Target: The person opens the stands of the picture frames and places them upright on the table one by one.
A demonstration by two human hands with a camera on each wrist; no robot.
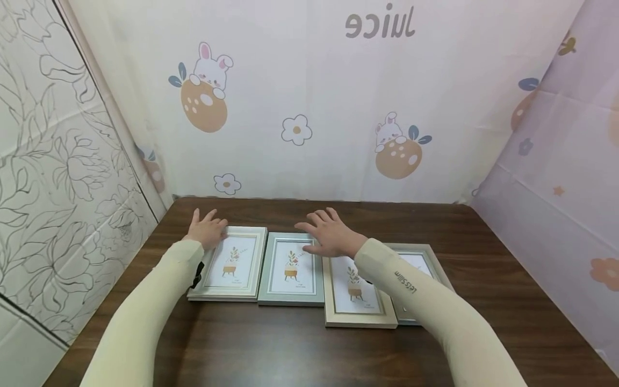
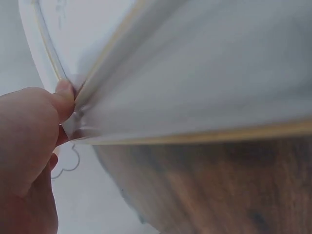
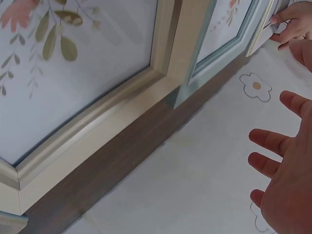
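Observation:
My left hand (image 1: 207,231) is at the far left corner of a white picture frame (image 1: 255,279). In the left wrist view its thumb and fingers pinch that corner of the white frame (image 2: 204,73). Over the far end of a pale blue-green picture frame (image 1: 290,300) hovers my right hand (image 1: 331,236), its fingers spread and holding nothing. Beside that frame lies a cream picture frame (image 1: 360,321) with a flower print, partly covered by the right sleeve. A greyish picture frame (image 1: 439,263) is farthest right, largely hidden behind the forearm.
The frames lie side by side in a row on a dark wooden table (image 1: 242,349). A pale printed curtain (image 1: 309,70) hangs right behind the table's far edge. A panel with line-drawn flowers (image 1: 72,161) stands to the left, and another curtain (image 1: 561,188) to the right.

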